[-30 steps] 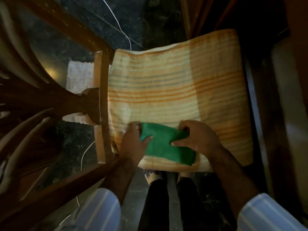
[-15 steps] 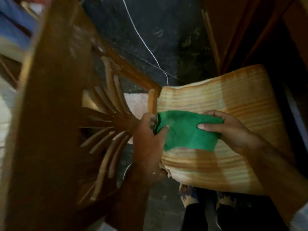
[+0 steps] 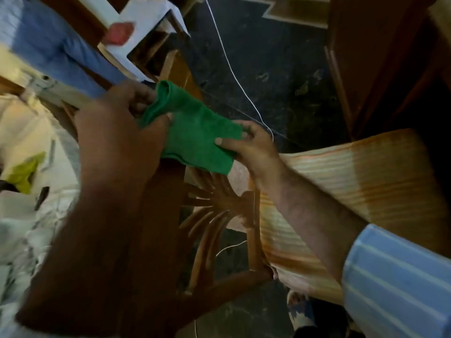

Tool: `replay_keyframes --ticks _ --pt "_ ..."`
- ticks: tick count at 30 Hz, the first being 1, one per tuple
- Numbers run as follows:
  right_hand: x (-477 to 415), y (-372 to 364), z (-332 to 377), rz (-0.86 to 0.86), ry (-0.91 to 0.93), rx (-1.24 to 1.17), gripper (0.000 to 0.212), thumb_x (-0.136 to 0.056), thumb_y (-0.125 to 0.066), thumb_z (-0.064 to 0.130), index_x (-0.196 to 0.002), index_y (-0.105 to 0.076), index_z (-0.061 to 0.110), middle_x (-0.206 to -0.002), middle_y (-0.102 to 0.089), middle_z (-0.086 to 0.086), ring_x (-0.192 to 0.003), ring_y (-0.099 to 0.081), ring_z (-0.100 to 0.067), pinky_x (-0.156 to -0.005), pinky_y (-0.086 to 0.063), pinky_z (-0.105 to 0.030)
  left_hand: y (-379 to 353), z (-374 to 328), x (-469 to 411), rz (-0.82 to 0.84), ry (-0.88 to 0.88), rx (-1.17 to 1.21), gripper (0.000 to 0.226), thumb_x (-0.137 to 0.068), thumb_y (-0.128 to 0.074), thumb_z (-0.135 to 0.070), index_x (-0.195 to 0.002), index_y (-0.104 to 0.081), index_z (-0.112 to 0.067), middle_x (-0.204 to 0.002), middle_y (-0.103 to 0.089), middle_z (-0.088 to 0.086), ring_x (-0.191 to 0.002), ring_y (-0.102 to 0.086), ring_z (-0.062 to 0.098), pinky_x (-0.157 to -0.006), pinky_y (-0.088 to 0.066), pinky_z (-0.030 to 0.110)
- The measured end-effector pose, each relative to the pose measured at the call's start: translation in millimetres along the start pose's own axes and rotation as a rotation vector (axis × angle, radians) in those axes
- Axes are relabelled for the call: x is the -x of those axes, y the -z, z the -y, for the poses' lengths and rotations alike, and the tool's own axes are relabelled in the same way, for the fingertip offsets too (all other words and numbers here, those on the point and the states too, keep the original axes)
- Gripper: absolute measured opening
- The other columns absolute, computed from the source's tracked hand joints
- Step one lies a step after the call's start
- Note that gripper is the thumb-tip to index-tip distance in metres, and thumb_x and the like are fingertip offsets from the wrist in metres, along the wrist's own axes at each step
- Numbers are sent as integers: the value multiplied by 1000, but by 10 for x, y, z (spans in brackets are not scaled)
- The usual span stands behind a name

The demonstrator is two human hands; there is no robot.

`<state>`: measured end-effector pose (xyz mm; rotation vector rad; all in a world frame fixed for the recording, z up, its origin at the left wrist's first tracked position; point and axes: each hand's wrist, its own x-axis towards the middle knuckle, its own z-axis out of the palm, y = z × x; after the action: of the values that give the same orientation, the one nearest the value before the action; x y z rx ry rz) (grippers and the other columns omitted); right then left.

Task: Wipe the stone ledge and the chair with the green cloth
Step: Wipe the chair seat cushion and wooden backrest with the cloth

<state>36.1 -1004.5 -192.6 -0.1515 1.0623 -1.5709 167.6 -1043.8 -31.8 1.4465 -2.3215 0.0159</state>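
Note:
The green cloth [image 3: 195, 135] is stretched in the air between both hands, above the wooden chair's back. My left hand [image 3: 119, 132] grips its bunched left end. My right hand [image 3: 251, 147] pinches its right edge between thumb and fingers. The wooden chair [image 3: 214, 230] stands below them, its curved slats fanning out from the frame. An orange-striped cushion [image 3: 353, 186] covers the chair's seat on the right. The view is blurred on the left. I cannot make out the stone ledge.
A thin white cord [image 3: 234, 69] runs across the dark stone floor [image 3: 275, 76]. Dark wooden furniture [image 3: 375, 52] stands at the upper right. Papers and a blue cloth [image 3: 48, 47] lie at the upper left, with pale clutter at the left edge. A foot [image 3: 300, 311] shows below the seat.
Both hands lifted the green cloth off the striped cushion and carried it up and left, over the chair's back. The view swung left.

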Motion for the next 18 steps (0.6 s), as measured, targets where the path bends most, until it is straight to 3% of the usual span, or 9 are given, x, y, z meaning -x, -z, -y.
replay_keyframes --ticks 3,6,8,9,11,14,15,18 --pt "30 -152 -28 -148 370 499 50 -89 -80 9 -136 -63 11 -131 -66 -6 -115 -65 -14 -97 -58 -26 -80 157 -99 10 -12 -38 34 -87 -74 -26 -117 -68 -13 -108 -71 5 -86 -55 8 -74 -41 20" --pt "163 -287 -191 69 688 747 45 -102 -65 26 -146 -61 13 -149 -60 -6 -135 -56 -14 -114 -50 -38 -169 256 -63 -14 -19 -32 33 -87 -73 -21 -118 -66 -14 -115 -72 8 -91 -55 5 -75 -40 9" --pt "247 -412 -386 276 665 784 57 -107 -54 36 -160 -43 17 -168 -38 -4 -152 -40 -17 -120 -44 -42 -229 291 17 -21 -26 -7 34 -88 -70 -18 -121 -64 -15 -119 -70 7 -98 -59 8 -81 -41 6" --pt "274 -458 -489 334 642 789 62 -109 -49 39 -165 -31 20 -175 -23 0 -160 -27 -18 -125 -36 -46 -253 297 69 -29 -28 15 38 -89 -68 -19 -126 -62 -16 -122 -69 6 -104 -61 10 -87 -45 12" --pt "288 -507 -638 338 652 821 67 -111 -44 39 -169 -14 24 -178 -4 5 -165 -3 -15 -132 -18 -52 -279 306 150 -47 -39 51 47 -93 -65 -25 -138 -54 -16 -130 -64 5 -115 -58 8 -96 -47 21" --pt "184 -549 -699 310 702 817 68 -111 -36 40 -169 -7 20 -179 2 1 -166 7 -17 -133 -10 -61 -305 336 191 10 -52 81 55 -97 -60 -37 -146 -48 -14 -140 -59 5 -125 -56 11 -104 -49 30" --pt "123 -573 -683 286 720 806 68 -110 -33 42 -169 -8 19 -179 1 0 -166 7 -18 -132 -10 -63 -311 336 189 30 -44 90 58 -97 -60 -37 -148 -46 -13 -142 -58 5 -127 -55 12 -106 -47 28" --pt "-169 -660 -604 202 769 788 68 -109 -28 44 -169 -12 18 -179 -3 -2 -166 4 -19 -132 -11 -62 -333 337 134 60 -2 75 67 -95 -62 -37 -154 -37 -15 -148 -54 3 -128 -47 1 -103 -32 3"
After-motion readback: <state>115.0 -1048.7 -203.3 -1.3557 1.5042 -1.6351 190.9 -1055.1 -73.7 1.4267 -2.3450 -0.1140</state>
